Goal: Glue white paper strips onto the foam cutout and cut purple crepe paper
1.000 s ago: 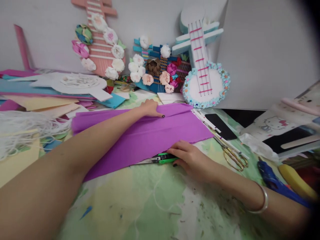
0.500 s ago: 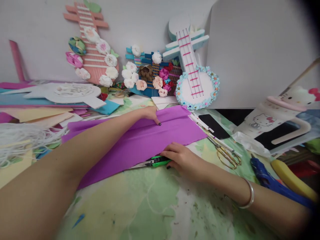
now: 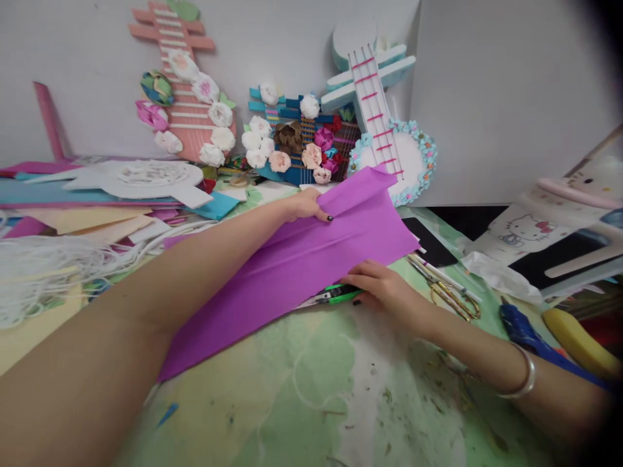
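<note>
A sheet of purple crepe paper (image 3: 292, 272) lies slantwise across the table, with creases along it and its far right end lifted. My left hand (image 3: 307, 206) pinches its far edge, thumb on top and fingers mostly hidden behind. My right hand (image 3: 382, 288) is closed around a green and black cutter that looks like a utility knife (image 3: 341, 294). The metal end points left along the near edge of the paper. That edge also passes by my right fingertips; whether they pinch it I cannot tell.
Gold-handled scissors (image 3: 455, 295), a dark phone-like slab (image 3: 431, 241), a blue glue gun (image 3: 530, 334) and a white tumbler (image 3: 518, 227) stand or lie rightward. White cords (image 3: 43, 272) and stacked foam sheets (image 3: 73, 194) occupy the left. Flower-decorated instrument models (image 3: 389, 149) lean against the wall.
My right hand and the cutter have slid rightward and away along the near paper edge. My left hand has shifted slightly right, and the paper's right end has risen. The view has shifted slightly.
</note>
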{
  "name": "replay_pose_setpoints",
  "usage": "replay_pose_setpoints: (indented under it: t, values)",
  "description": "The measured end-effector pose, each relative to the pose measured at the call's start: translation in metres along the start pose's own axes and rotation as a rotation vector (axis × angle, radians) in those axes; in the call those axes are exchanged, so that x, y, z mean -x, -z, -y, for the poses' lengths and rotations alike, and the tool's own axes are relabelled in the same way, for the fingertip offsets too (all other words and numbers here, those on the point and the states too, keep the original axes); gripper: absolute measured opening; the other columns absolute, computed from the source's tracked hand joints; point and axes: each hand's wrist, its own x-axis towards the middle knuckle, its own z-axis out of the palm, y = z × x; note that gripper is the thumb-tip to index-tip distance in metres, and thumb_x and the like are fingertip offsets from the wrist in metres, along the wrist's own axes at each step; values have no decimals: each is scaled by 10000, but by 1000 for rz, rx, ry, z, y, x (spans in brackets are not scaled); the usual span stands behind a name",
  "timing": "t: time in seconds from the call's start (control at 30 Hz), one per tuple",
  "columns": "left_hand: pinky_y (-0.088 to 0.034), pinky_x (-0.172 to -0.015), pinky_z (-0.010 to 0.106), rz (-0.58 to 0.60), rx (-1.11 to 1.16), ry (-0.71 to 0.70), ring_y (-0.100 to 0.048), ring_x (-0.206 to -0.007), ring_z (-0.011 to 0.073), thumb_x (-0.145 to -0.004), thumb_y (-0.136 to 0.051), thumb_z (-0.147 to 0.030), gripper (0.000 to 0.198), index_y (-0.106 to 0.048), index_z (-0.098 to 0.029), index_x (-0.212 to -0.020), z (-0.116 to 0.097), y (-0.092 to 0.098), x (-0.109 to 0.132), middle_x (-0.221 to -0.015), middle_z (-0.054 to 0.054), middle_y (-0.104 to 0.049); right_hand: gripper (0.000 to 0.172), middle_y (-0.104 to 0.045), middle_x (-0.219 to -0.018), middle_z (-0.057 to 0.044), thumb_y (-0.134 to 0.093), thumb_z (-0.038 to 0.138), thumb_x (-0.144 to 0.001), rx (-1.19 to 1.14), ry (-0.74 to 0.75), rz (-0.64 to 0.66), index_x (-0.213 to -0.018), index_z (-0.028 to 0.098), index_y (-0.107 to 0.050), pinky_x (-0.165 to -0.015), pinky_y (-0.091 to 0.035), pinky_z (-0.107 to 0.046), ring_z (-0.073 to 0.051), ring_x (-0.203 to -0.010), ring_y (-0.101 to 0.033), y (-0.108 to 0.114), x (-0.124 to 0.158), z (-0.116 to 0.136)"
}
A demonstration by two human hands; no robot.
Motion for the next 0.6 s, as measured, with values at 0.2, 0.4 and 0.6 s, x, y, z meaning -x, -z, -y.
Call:
replay_pose_setpoints:
  t: [0.2,0.4,0.6]
  values:
    - [-470,-883,410,-161,-135,-106,-599,-973,263,-627,-766,-285,491,-615,-138,-1071,-7,-9,-12,-1063,108,-652,388,-621,-1017,-122,-474,31,-795,45,-68,-17,-1134,147,-623,-803,-469,-385,-228,-924,-554,-4,9,-21]
    - [-367,-1021,486,-447,-475,-387,-441,-1216,298,-698,-706,-262,578,-511,-154,-1232,-4,-22,39,-1288,137,-518,389,-634,-1003,-121,-485,24,-783,43,-41,-49,-1120,142,-641,-788,-477,-373,-225,-904,-568,-11,2,-26]
    - [-425,-1029,377,-117,-335,-637,-546,-1162,191,-883,-469,-173,279,-617,-195,-1118,13,-27,141,-1172,76,-640,381,-641,-995,-123,-488,45,-803,16,-6,-61,-1134,150,-642,-775,-482,-370,-226,-899,-580,-10,0,-25]
